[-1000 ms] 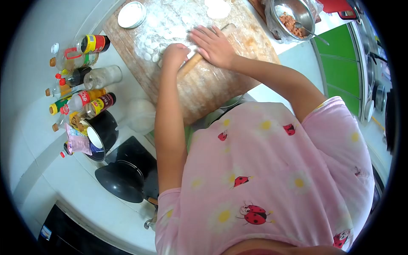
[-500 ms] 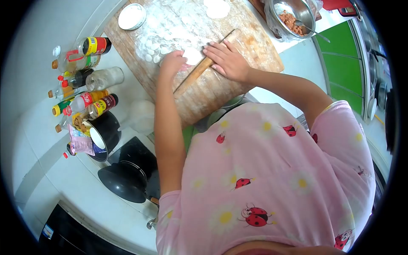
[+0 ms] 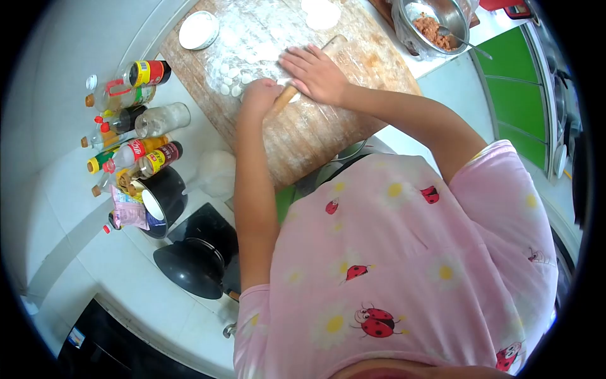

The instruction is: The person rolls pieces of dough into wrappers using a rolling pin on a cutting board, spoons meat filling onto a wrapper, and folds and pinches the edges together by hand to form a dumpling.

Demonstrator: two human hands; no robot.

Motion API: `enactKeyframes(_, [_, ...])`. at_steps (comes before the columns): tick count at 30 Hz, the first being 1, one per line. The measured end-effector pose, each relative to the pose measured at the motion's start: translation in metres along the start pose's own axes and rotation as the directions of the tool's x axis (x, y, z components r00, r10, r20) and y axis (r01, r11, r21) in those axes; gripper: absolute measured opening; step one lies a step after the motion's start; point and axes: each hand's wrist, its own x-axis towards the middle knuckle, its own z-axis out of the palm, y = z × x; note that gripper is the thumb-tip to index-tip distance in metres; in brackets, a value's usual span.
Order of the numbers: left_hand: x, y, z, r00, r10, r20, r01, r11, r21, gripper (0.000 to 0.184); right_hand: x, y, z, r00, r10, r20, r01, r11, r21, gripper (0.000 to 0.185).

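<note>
While the right hand (image 3: 317, 79) lies flat, fingers extended, over the tan wooden rolling pin (image 3: 285, 101), the left hand (image 3: 259, 98) curls beside partly hidden white dough (image 3: 295, 98), its grip unclear. Farther out on the floured wooden board (image 3: 303, 148), thin white dough rounds (image 3: 323, 15), cut off above, are rolled; small white dough pieces (image 3: 227, 80) are not.

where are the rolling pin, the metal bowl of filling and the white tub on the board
rolling pin (image 3: 285, 99): head view, on the bare wood toward its lower end
metal bowl (image 3: 463, 28): head view, on its inner wall
white tub (image 3: 199, 30): head view, on its round top
</note>
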Motion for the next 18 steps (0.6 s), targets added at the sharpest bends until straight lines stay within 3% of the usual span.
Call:
enactKeyframes(2, [0.009, -0.012, 0.002, 0.996, 0.047, -0.078, -0.043, 0.997, 0.059, 0.025, -0.007, -0.003, -0.001, 1.000, 0.008, -0.014, -0.008, 0.999, -0.032, 0.055])
enactKeyframes(8, [-0.012, -0.009, 0.005, 0.994, -0.097, -0.044, 0.076, 0.936, -0.345, 0.025, -0.086, -0.004, -0.033, 0.989, -0.027, 0.147, 0.011, 0.994, 0.107, 0.063])
enactKeyframes(14, [0.012, 0.078, 0.015, 0.993, 0.076, -0.093, -0.117, 0.791, -0.600, 0.028, -0.079, 0.003, -0.032, 0.984, -0.057, 0.170, 0.035, 0.991, 0.126, 0.063])
enactKeyframes(17, [0.034, 0.115, 0.008, 0.980, 0.075, -0.186, -0.184, 0.709, -0.681, 0.026, -0.066, 0.004, -0.034, 0.986, -0.069, 0.151, 0.054, 0.993, 0.105, 0.060])
enactKeyframes(18, [0.048, 0.111, 0.006, 0.946, 0.066, -0.317, -0.248, 0.779, -0.576, 0.027, -0.063, 0.005, -0.033, 0.987, -0.078, 0.144, 0.064, 0.993, 0.097, 0.058])
